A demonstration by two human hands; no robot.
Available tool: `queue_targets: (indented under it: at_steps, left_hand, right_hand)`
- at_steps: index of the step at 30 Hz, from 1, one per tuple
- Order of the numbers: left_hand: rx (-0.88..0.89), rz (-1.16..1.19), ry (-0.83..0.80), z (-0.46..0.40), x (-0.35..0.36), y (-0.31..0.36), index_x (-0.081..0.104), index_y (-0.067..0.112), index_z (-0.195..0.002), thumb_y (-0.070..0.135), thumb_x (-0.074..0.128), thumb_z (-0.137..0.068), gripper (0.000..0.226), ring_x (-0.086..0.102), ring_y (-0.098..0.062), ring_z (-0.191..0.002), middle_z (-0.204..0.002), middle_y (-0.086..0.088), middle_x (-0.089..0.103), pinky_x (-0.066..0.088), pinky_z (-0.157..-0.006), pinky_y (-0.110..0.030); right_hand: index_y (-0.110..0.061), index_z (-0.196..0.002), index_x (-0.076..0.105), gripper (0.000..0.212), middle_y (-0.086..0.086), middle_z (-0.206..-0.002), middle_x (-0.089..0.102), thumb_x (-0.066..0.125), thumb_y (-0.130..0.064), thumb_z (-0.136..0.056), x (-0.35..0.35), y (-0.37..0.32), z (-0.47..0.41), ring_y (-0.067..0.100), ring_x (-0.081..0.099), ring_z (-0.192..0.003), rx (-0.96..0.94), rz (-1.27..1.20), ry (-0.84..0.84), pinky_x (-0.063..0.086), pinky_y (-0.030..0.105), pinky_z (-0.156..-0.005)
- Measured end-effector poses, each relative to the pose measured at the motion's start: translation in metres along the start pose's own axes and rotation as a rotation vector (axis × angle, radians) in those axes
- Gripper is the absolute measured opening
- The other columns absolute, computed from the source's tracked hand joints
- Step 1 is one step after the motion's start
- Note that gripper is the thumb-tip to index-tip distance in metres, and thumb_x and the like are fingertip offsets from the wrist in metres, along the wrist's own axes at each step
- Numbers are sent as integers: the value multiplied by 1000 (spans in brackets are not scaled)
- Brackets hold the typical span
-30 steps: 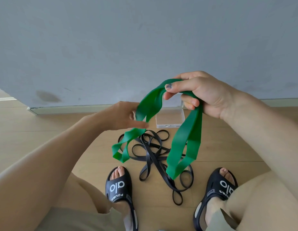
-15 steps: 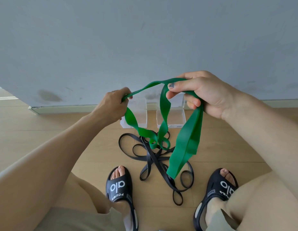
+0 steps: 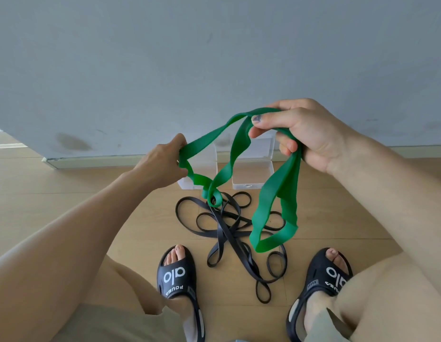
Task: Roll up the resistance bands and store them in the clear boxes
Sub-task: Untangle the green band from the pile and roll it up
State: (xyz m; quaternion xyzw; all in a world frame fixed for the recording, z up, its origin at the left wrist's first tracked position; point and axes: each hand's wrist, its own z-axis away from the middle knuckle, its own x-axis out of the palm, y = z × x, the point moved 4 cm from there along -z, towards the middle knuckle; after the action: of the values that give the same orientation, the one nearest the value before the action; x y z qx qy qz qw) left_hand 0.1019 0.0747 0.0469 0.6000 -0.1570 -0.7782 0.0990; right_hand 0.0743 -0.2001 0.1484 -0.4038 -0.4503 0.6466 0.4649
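Observation:
A wide green resistance band (image 3: 266, 193) hangs in the air between my two hands. My left hand (image 3: 165, 161) grips one strand of it at the left. My right hand (image 3: 303, 129) pinches the bunched top of the band, higher and to the right. One loop dangles below my right hand, and a twisted loop hangs low in the middle. On the floor under the green band lies a tangle of thin black resistance bands (image 3: 229, 233). Two clear boxes stand open near the wall, the left box (image 3: 190, 183) partly hidden by my left hand, the right box (image 3: 251, 174) behind the green band.
A grey wall with a pale baseboard (image 3: 91, 162) runs just behind the boxes. My feet in black slides, the left foot (image 3: 176, 277) and the right foot (image 3: 330, 275), flank the black bands on the wooden floor (image 3: 66, 186).
My left hand rose, took hold of a strand and pulled it out to the left. The loop under my right hand has opened wider. My right hand stays almost in place.

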Motion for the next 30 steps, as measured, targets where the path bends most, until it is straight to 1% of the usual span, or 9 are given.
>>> queue_targets:
  at_steps: [3,5,10,14,18,20,24,28,30]
  left_hand:
    - [-86,68,-159,1,16,-4,24,24,-151,26,76,-89,81,66,-31,-110,-132,-10,66,55,-86,-40]
    - [-133,-71,-300,5,36,-7,12,13,-160,38,76,-90,97,60,-33,-123,-143,-15,59,50,-95,-40]
    - [-149,-229,-650,23,92,-17,23,19,-160,45,62,-98,78,53,-29,-132,-152,-10,50,43,-108,-41]
    - [-99,33,-621,30,126,-9,11,30,-163,33,67,-96,88,52,-31,-135,-154,-10,48,44,-112,-44]
    - [-188,544,-545,37,173,7,22,46,-156,57,81,-68,107,53,-22,-133,-144,1,52,45,-113,-43]
    - [-250,696,-505,45,193,22,35,39,-152,53,78,-79,86,56,-18,-128,-140,0,56,46,-111,-39]
    - [-358,757,-381,55,220,28,49,25,-141,41,56,-103,42,60,-12,-105,-128,-1,64,49,-88,-29]
    - [-448,962,-332,58,221,24,53,21,-126,49,54,-103,36,59,-17,-107,-119,-1,60,51,-102,-47]
    - [-413,1042,-324,57,218,23,50,21,-125,31,55,-106,21,53,-19,-120,-122,5,56,46,-108,-50]
  right_hand:
    - [-12,-97,71,5,8,-96,78,69,-15,-93,7,-5,4,10,30,-43,-1,-93,-100,31,21,-46]
    - [-14,-94,69,4,6,-95,77,69,-15,-91,15,-8,7,7,29,-40,0,-164,-190,28,21,-46]
    - [-15,-93,67,15,0,-89,75,69,-23,-80,30,-15,9,4,28,-37,-6,-278,-309,26,18,-45]
    - [-19,-77,71,7,-2,-86,74,66,-21,-82,26,-21,11,4,29,-34,-18,-375,-353,28,16,-43]
    - [-19,-69,73,18,-2,-85,74,65,-21,-84,15,-19,15,4,28,-33,-8,-400,-328,28,17,-43]
    - [-20,-67,73,18,-2,-85,74,65,-21,-84,11,-18,18,4,28,-33,-8,-398,-323,27,17,-43]
    - [-19,-69,70,16,-2,-85,74,65,-20,-84,8,-17,20,5,28,-33,-10,-414,-320,27,16,-42]
    - [-17,-76,68,9,-1,-86,74,66,-20,-84,8,-13,20,5,28,-34,-7,-398,-294,28,16,-42]
    - [-16,-80,65,6,-2,-86,74,66,-21,-83,6,-13,19,5,28,-35,-11,-389,-282,29,16,-43]
